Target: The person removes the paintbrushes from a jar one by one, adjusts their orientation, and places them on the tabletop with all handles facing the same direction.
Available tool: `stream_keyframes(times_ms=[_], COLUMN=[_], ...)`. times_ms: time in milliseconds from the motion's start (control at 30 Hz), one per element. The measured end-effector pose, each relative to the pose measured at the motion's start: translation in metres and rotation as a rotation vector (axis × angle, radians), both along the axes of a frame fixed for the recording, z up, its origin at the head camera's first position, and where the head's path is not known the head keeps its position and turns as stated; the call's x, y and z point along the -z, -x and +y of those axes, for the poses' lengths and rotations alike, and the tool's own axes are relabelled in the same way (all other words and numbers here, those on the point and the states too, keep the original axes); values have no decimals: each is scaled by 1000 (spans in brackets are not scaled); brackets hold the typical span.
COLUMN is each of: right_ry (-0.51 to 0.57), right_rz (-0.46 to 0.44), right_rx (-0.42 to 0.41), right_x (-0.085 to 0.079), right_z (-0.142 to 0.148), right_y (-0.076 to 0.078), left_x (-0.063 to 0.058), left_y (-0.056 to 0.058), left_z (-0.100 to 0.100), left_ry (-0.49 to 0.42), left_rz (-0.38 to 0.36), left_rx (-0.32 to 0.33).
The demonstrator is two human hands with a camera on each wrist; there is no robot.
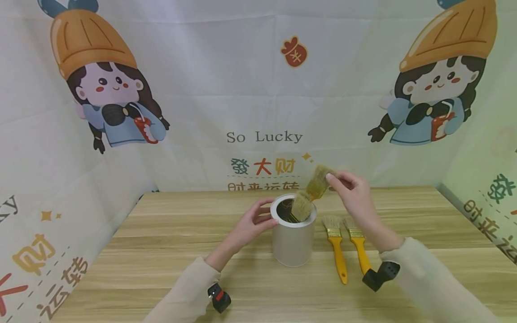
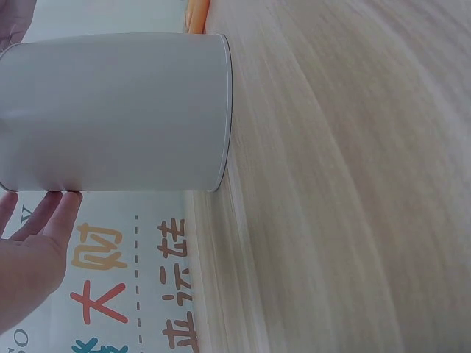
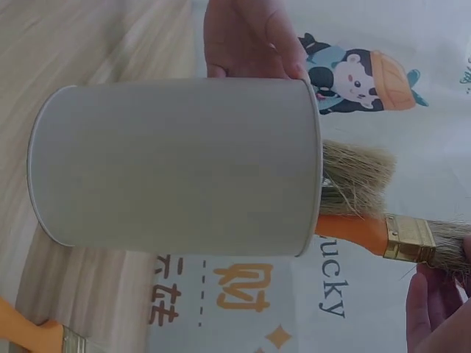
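A pale grey can (image 1: pixel 292 246) stands upright on the table with its top uncovered. My left hand (image 1: pixel 253 222) holds its left side near the rim, thumb at the front and fingertips against the wall behind. Inside the can stands a paintbrush, its tan bristles (image 1: pixel 302 207) rising above the rim. Over the can's right rim, my right hand (image 1: pixel 355 193) pinches another paintbrush (image 3: pixel 406 237) by its bristles. That brush is tilted bristles up, and its orange-yellow handle points down at the mouth of the can, the lower end hidden in the right wrist view.
Two more paintbrushes lie right of the can: one (image 1: pixel 339 255) close to it, another (image 1: pixel 357 240) partly beneath my right forearm. The wooden table (image 1: pixel 169 264) meets a white printed cloth (image 1: pixel 210 89) at its back edge. Dark wrist cameras sit on both sleeves.
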State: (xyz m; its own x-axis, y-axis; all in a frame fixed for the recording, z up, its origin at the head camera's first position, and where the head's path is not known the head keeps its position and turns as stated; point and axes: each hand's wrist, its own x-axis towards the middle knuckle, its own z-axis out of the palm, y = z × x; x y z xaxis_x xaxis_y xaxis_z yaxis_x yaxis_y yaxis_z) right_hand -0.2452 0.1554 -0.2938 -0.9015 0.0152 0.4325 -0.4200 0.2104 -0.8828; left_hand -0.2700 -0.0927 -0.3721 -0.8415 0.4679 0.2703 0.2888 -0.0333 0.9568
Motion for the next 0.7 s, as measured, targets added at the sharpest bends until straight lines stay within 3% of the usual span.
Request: stream_keyframes(times_ms=[300, 700], right_ry=[58, 97], right_rz=[43, 98], right_rx=[-40, -18], right_x=[-7, -18], right_z=[8, 12], right_y=[-1, -6], left_x=[-1, -1], left_y=[-1, -1], left_z=[0, 0], left_ry=[-1, 10], left_rz=[-1, -6], left_rx=[-5, -10])
